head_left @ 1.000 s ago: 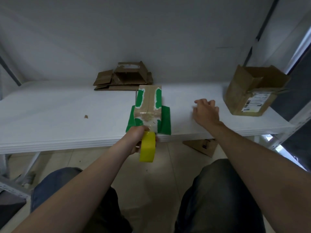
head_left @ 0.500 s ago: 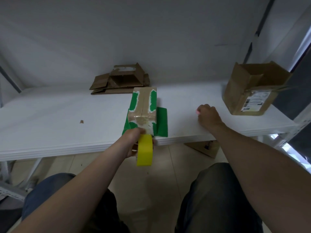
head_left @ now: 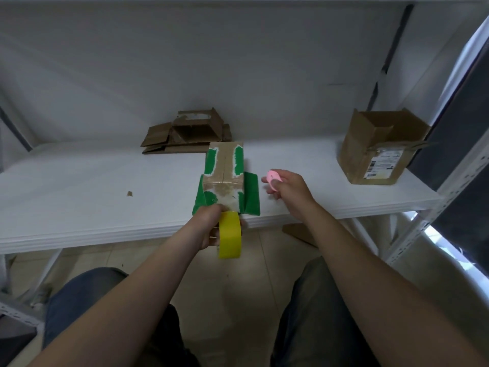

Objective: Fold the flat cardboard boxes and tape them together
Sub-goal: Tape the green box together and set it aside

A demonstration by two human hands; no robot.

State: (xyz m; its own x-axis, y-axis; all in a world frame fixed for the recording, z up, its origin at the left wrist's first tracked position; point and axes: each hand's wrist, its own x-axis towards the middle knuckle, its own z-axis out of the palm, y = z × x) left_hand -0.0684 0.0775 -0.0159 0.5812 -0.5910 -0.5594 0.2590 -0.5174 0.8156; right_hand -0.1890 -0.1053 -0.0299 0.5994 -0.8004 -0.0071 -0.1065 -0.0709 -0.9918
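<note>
From the head view I count one green box [head_left: 225,181] at the white shelf's [head_left: 92,202] front edge, my left hand [head_left: 209,223] gripping one yellow tape roll [head_left: 229,238] against it. My right hand [head_left: 287,188] pinches one small pink object [head_left: 272,176]. One flattened cardboard pile [head_left: 185,133] sits behind, one open brown box [head_left: 381,152] right.

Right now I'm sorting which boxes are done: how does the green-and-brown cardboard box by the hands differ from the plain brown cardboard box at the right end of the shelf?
The green-and-brown cardboard box has its top flaps closed under tape; the plain brown cardboard box stands open, flaps up. The green one carries torn green print, the brown one a white shipping label. The green one sits at the white shelf's front edge, the brown one further back. Both are folded up.
</note>
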